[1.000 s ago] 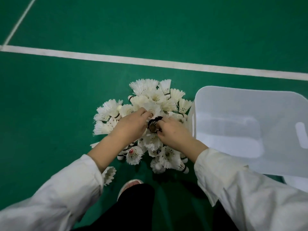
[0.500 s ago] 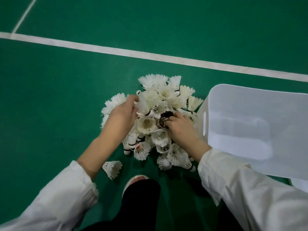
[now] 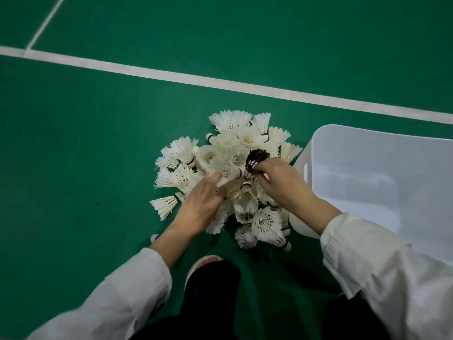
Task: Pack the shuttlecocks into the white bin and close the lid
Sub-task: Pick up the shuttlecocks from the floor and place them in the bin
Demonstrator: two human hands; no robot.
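A heap of several white feather shuttlecocks (image 3: 230,153) lies on the green court floor. One dark shuttlecock (image 3: 256,157) pokes out near the top of the heap. My right hand (image 3: 282,182) is closed around that dark shuttlecock and some white ones at the heap's right side. My left hand (image 3: 203,204) rests on the heap's left front with fingers spread, touching a white shuttlecock. The white bin (image 3: 382,153) stands just right of the heap, open at the top, with nothing visible inside. No lid is in view.
A white court line (image 3: 220,82) runs across the floor behind the heap. A stray shuttlecock (image 3: 155,238) lies by my left forearm. My shoe (image 3: 204,262) and dark trouser legs sit below the heap.
My left hand slid from the heap's upper left down to its front. My right hand lifted the dark shuttlecock higher. The view shifted slightly.
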